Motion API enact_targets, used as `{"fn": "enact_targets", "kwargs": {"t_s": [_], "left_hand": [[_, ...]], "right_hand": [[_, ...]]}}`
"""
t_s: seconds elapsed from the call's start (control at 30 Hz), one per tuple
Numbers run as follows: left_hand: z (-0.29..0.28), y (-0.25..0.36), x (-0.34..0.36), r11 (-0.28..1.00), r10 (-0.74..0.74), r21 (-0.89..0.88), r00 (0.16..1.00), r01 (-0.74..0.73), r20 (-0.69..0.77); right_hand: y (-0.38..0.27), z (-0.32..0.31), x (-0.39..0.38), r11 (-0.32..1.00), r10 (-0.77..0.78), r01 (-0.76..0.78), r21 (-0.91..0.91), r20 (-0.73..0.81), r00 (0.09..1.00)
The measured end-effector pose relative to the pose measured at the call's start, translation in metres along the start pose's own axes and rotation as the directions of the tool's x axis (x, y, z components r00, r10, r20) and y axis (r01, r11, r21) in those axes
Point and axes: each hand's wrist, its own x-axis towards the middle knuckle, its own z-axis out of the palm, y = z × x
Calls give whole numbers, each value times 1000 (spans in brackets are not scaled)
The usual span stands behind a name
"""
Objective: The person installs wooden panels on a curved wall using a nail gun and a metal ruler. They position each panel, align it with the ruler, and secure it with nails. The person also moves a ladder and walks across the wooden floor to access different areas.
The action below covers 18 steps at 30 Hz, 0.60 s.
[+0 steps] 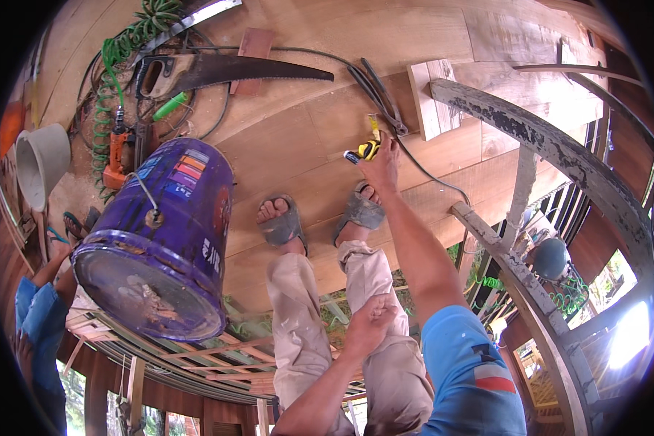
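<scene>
Blue cloth sleeve (454, 378); right hand (383, 167) clasps rounded yellow-black tape measure (369, 150); left hand (371, 321) balled loosely.

A compact tape measure (369, 150), its case yellow and black, sits in the fingers (390, 147) of the right hand (380, 168), over the plank floor (280, 142). A short length of yellow blade sticks out, pointing away from the person.

Purple bucket (156, 236), dark-bladed handsaw (240, 70), orange tool (118, 163), coiled green hose (123, 48), pale pail (52, 156)
</scene>
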Motion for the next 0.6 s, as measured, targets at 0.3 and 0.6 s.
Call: {"fn": "enact_targets", "kwargs": {"t_s": [0.3, 0.6], "left_hand": [[8, 52, 23, 995, 59, -74, 991, -68, -121], [11, 61, 26, 989, 76, -121, 993, -86, -86]], "right_hand": [[-43, -24, 26, 993, -86, 98, 66, -161, 983], [-100, -61, 165, 783, 95, 47, 620, -195, 976]]}}
